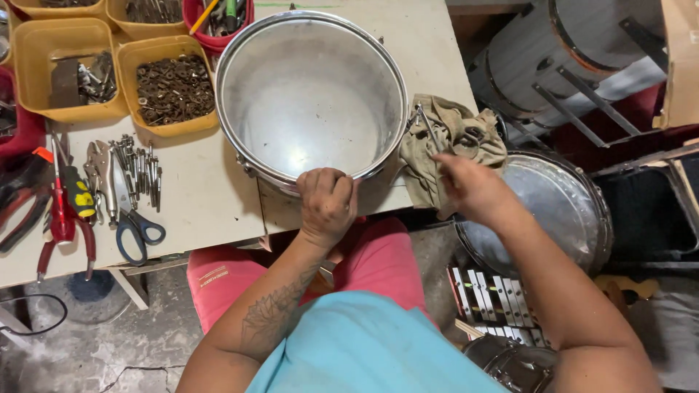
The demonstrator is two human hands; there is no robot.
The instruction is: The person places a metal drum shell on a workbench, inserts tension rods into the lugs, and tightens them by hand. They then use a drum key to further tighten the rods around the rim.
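Our left hand (327,204) is curled tight over the near rim of a big shiny metal drum shell (312,98), with the fingers folded over the edge. The drum shell sits open side up at the near right part of the pale worktop (207,196), and its near edge hangs a little past the worktop toward us. Our right hand (472,185) is off to the right, just past the worktop's edge, and it pinches a thin metal rod (430,135) that points up and away from us. Right behind that hand lies a crumpled tan rag (455,131), half on the corner of the worktop and touching the side of the drum shell. Below the right hand sits another round silver drum (542,211), down low near the floor, and near it we see a row of little metal bars (495,295). To the left of our left hand, on the worktop, lie blue-handled scissors (138,229), a bunch of long screws (138,167), grey pliers (98,171), and red-handled tools (62,222). Farther back stand yellow tubs (62,69); one yellow tub is full of dark rusty washers (175,87). A red tub (215,22) with tools sits behind the drum shell. Up at the far right, more big silver drums (553,58) lie on their sides.
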